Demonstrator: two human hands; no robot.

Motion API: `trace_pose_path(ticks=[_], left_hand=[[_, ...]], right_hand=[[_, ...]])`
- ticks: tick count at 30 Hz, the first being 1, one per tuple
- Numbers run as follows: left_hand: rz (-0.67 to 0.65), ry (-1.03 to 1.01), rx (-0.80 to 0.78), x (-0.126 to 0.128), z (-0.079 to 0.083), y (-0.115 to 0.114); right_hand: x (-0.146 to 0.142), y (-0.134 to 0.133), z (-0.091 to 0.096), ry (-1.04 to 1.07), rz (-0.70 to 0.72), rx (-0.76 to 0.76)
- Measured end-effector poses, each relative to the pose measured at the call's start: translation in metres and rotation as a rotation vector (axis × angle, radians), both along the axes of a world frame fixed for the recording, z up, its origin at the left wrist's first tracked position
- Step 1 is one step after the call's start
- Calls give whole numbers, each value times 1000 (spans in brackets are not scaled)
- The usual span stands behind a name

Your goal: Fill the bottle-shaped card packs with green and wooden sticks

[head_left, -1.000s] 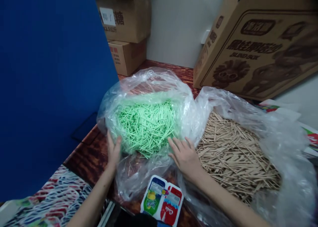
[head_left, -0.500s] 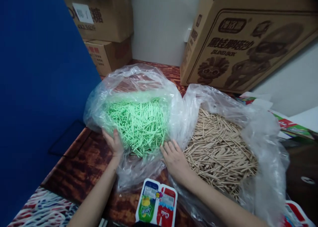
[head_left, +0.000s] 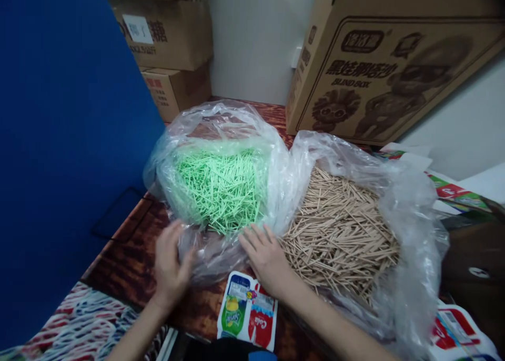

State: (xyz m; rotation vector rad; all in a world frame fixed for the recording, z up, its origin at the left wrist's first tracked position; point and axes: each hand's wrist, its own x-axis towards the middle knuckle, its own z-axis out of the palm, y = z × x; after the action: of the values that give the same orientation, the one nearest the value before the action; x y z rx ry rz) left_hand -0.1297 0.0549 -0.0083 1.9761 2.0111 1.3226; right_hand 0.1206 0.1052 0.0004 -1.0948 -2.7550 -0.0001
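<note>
A clear plastic bag (head_left: 215, 258) lies open on the wood-patterned table, holding a heap of thin light-green sticks (head_left: 221, 187). At the bag's front left edge is my left hand (head_left: 171, 266), its thumb and curved fingers apart. My right hand (head_left: 266, 258) rests with outstretched fingers on the front right edge of the same bag, just below the green heap. Against it on the right, a second open plastic bag (head_left: 418, 234) holds thin brown sticks (head_left: 343, 229). A Sprite and Cola twin pack (head_left: 248, 311) lies in front, below my right hand.
Cardboard boxes (head_left: 177, 34) are stacked at the back left, and a large printed carton (head_left: 355, 71) stands at the back right. A blue panel (head_left: 71, 113) borders the left side. Another red-and-white pack (head_left: 460, 329) lies at lower right.
My left hand has come off the bag's left side and moved down toward me. My right hand has shifted slightly left and down along the bag's edge. The camera view has moved a little.
</note>
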Motion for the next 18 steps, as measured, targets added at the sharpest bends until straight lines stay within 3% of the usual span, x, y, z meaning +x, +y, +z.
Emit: trace_pose_path(ticks=[2,3,8,14,18], left_hand=[[-304,258,-111,15,-2,-20],[-377,343,-177,20,-6,-25],[-371,484,-302,22,-20,-16],[-553,575,-325,23,-13,-16],[-589,562,-362,21,-13,-20]], right_hand=[[-4,-3,-6,-19,23,-6],[-5,-3,-10,-37,7,-8],[-3,1,-15,-109,29,-44],[2,-12,-12,-144,97,-77],[4,-13,-11,-162,63,-132]])
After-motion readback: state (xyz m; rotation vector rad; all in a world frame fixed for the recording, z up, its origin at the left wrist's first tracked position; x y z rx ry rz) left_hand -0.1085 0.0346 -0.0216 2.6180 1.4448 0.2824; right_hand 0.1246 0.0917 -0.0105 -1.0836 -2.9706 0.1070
